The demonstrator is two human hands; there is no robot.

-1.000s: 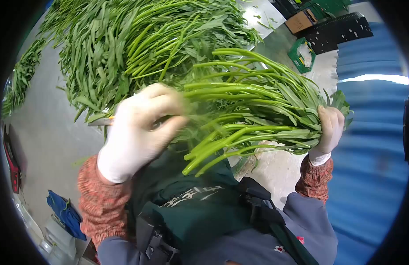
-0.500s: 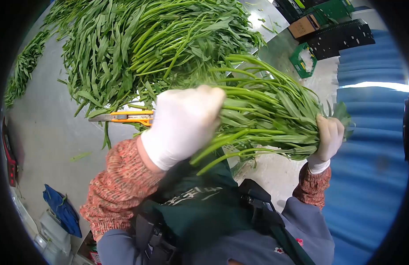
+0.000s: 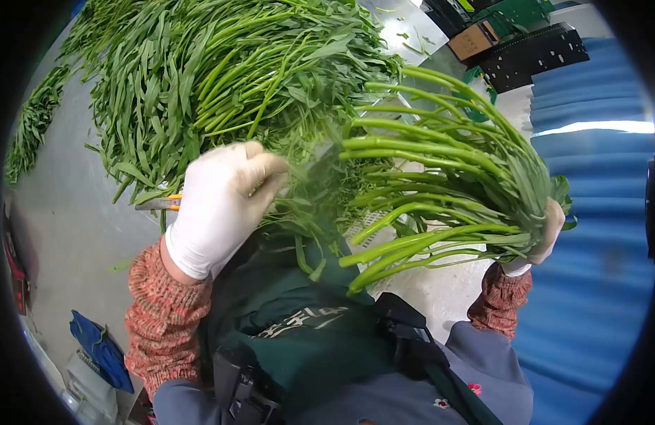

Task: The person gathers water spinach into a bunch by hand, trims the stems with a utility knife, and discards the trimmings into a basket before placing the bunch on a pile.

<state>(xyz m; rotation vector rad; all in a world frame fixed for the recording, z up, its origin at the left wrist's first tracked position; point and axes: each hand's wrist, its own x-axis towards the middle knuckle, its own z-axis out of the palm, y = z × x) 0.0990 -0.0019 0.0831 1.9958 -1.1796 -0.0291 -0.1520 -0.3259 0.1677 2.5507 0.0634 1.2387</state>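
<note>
My right hand (image 3: 543, 237), in a white glove, grips a bunch of long-stemmed leafy greens (image 3: 441, 152) by its leafy end. The thick cut stems fan out to the left. My left hand (image 3: 232, 195), also gloved, is closed in a pinch left of the stem ends, with blurred loose leaves (image 3: 288, 212) hanging at its fingertips. Behind that wrist an orange utility knife (image 3: 161, 203) lies on the metal table, partly hidden by the hand. A large heap of the same greens (image 3: 221, 78) covers the table beyond.
The metal table (image 3: 62, 205) carries another strip of greens (image 3: 37, 120) at far left. A pale perforated crate (image 3: 366, 225) shows under the bunch. A blue curtain (image 3: 589, 227) hangs at right. Green crates and a cardboard box (image 3: 474, 40) stand at the back right.
My left hand has moved left, away from the bunch, with blurred leaves trailing at its fingers. The bunch in my right hand has shifted slightly right, and its stems are barer and more spread.
</note>
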